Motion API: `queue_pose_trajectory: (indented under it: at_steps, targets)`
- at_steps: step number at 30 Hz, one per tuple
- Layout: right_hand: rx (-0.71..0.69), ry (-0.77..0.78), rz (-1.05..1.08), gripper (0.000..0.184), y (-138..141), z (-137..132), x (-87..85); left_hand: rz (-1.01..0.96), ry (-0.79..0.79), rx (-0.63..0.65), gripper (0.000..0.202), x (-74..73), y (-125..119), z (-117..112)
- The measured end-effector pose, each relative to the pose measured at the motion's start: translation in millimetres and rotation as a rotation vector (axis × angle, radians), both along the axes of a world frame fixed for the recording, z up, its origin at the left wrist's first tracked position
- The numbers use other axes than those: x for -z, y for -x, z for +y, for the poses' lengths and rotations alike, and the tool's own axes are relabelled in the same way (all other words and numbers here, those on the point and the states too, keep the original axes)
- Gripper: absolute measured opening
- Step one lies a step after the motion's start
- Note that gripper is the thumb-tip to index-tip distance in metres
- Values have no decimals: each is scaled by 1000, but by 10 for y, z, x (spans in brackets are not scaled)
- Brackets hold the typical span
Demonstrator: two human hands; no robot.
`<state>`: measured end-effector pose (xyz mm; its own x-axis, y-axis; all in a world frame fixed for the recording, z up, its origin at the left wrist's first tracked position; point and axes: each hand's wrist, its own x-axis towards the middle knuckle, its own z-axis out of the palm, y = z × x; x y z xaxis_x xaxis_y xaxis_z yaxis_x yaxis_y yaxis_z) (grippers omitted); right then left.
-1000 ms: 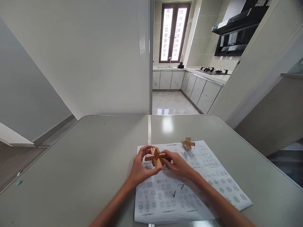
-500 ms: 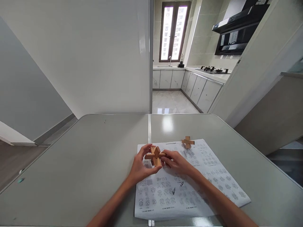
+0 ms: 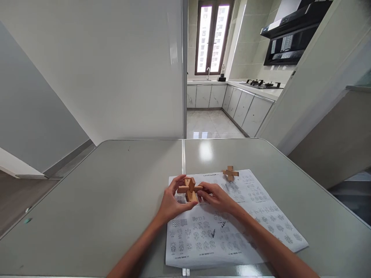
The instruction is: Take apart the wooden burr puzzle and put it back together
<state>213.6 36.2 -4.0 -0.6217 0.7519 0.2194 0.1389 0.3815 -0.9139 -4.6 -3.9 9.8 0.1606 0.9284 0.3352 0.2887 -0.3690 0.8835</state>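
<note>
This is a home: a grey table stands by a doorway into a fitted kitchen, with white cabinets, a gas hob, a black extractor hood, a sink tap and a tall window.

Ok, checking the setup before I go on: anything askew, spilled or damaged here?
Only the printed sheet, lying skewed to the table edge. Nothing spilled or broken; left hand and right hand hold a wooden puzzle over it.
</note>
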Motion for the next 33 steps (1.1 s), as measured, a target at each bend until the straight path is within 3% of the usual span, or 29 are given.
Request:
queue_pose_trajectory:
  at_steps: [6, 11, 19, 33]
  targets:
    - [-78, 386, 214, 55, -22, 3, -30, 155, -188, -15, 80, 16, -49, -45]
    - [-185, 553, 226, 68, -52, 10, -8, 236, -263, 10, 86, 51, -60, -78]
    - [-187, 625, 328, 59, 22, 13, 66, 246, -288, 13, 87, 57, -54, -84]
    - [-248, 515, 328, 60, -49, 15, -13, 256, -363, 15, 85, -3, -93, -92]
